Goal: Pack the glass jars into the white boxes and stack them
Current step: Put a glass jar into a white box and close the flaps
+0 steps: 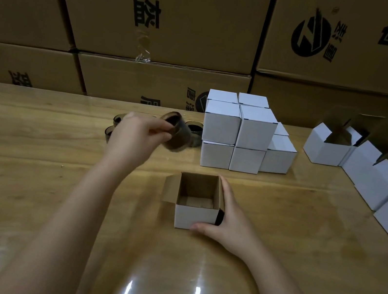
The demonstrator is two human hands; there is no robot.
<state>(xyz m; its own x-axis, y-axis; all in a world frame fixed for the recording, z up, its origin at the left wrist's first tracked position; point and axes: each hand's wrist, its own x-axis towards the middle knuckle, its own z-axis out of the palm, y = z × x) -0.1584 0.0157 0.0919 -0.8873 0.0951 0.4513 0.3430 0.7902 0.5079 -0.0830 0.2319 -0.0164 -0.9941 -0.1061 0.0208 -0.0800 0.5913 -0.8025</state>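
Head view: a wall of brown cartons (174, 15) stands along the far edge of the desk (29, 170), whose glossy wood runs bare across its left half and its near edge. Right of centre, near the far edge, a stack of closed white boxes (238, 133) sits two tiers high. A row of flaps-up white boxes (367, 176) follows the right edge, well apart from the stack. A strip of bare desk separates the stack from the single open white box (194, 217) at the middle, its flaps spread and its brown inside showing. The right hand (229, 219) lies flat against that box's right wall, fingers straight, thumb touching the lower front corner. The left hand (133, 136) is out toward the far edge, fingers curled round a dark glass jar (177, 131), which is tilted and blurred, just left of the stack. More jars (194, 128) stand on the desk behind that hand, partly hidden by it.
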